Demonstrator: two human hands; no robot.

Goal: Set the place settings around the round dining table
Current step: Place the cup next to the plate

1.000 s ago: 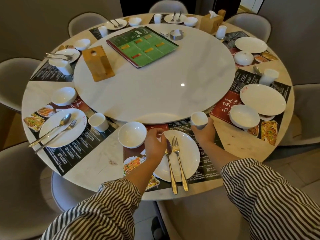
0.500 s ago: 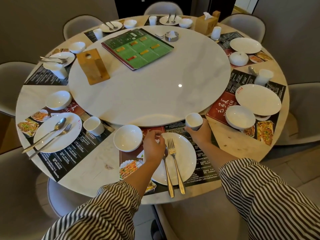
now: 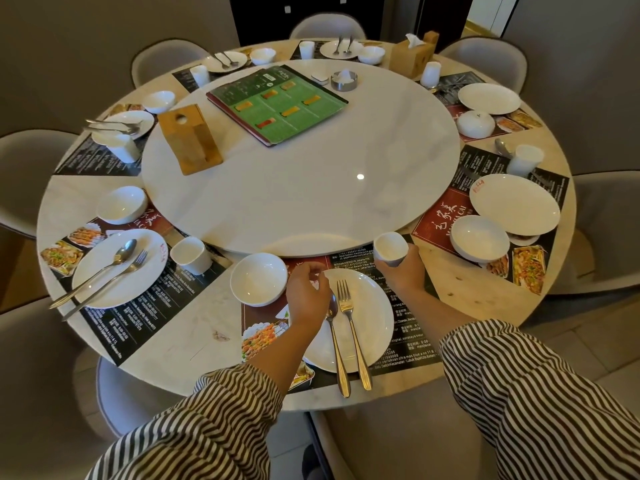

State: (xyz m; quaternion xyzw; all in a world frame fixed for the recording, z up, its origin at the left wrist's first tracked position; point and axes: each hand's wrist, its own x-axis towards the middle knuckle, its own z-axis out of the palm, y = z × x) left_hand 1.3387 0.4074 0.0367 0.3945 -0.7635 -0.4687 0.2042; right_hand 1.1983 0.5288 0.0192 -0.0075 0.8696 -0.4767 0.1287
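On the placemat (image 3: 410,327) in front of me lies a white plate (image 3: 370,306) with a fork (image 3: 349,323) and a spoon (image 3: 335,337) side by side on it. My left hand (image 3: 306,292) lies over the plate's far left rim with its fingers pinched on the edge. My right hand (image 3: 405,273) grips a small white cup (image 3: 390,247) just beyond the plate's right side, at the edge of the turntable. A white bowl (image 3: 259,278) stands left of the plate, close to my left hand.
A white marble turntable (image 3: 311,174) fills the table's middle and carries a green menu (image 3: 277,102) and a wooden box (image 3: 190,138). More settings ring the table: plate (image 3: 516,204) and bowl (image 3: 479,237) at right, plate with cutlery (image 3: 119,266) and cup (image 3: 190,254) at left. Grey chairs surround it.
Both hands keep their hold in the same spots. Only the view has shifted a little over the table.
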